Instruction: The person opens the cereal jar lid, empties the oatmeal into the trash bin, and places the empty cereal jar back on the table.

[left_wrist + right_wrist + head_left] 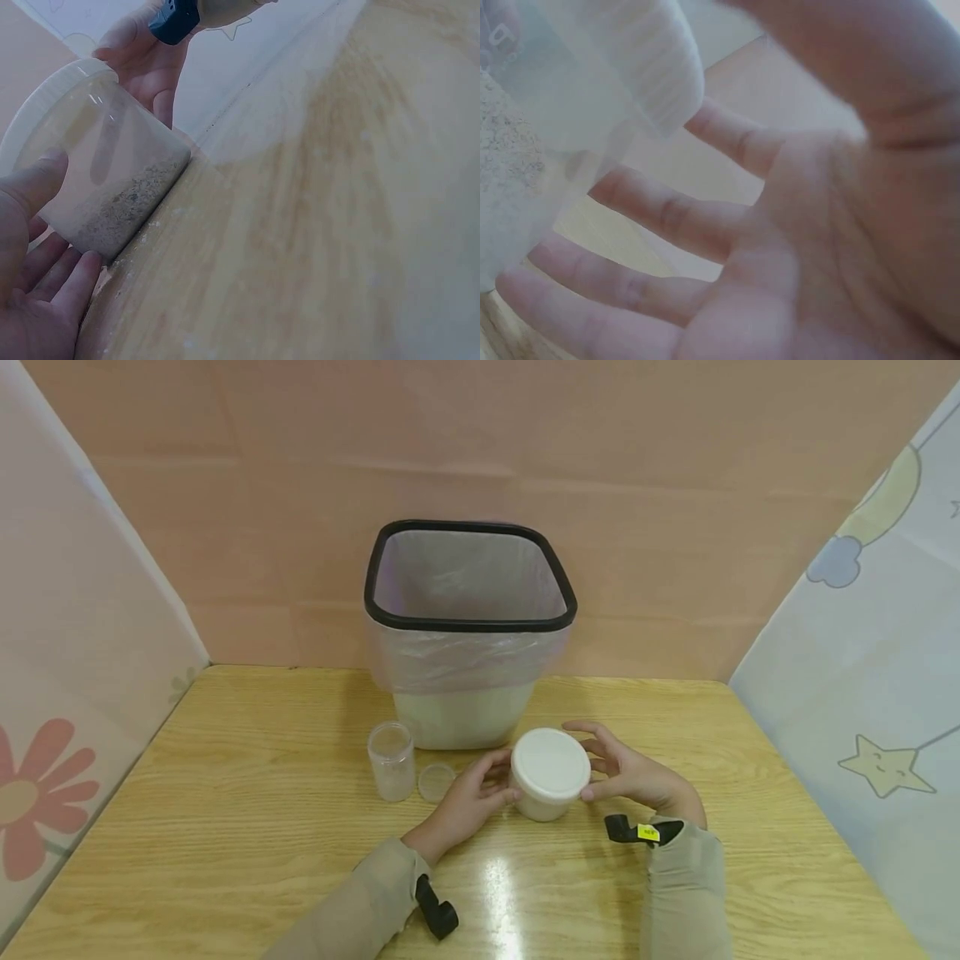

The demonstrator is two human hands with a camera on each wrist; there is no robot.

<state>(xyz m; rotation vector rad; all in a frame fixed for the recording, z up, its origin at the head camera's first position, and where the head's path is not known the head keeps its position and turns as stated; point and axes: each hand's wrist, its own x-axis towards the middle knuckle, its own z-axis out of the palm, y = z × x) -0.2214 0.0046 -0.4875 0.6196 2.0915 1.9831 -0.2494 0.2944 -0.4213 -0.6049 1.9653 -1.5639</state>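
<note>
A translucent round tub [127, 172] with a white ribbed lid [551, 764] stands on the wooden table. Dry, speckled flaky grains [131, 199] lie in its lower part. My left hand [472, 797] holds the tub's left side, thumb toward me and the other fingers low around the wall. On the opposite side is my right hand [633, 772], its fingers spread and loosely extended, the thumb close to the lid's edge. In the right wrist view the right hand's fingers [675, 214] reach along the tub's wall and lid rim.
Left of my left hand stands a clear jar [392, 768] without a lid, beside a small clear round lid [437, 782]. Behind them is a pale bin [465, 714] with a black rim and a plastic liner. Fabric walls [637, 527] enclose the table's back and sides.
</note>
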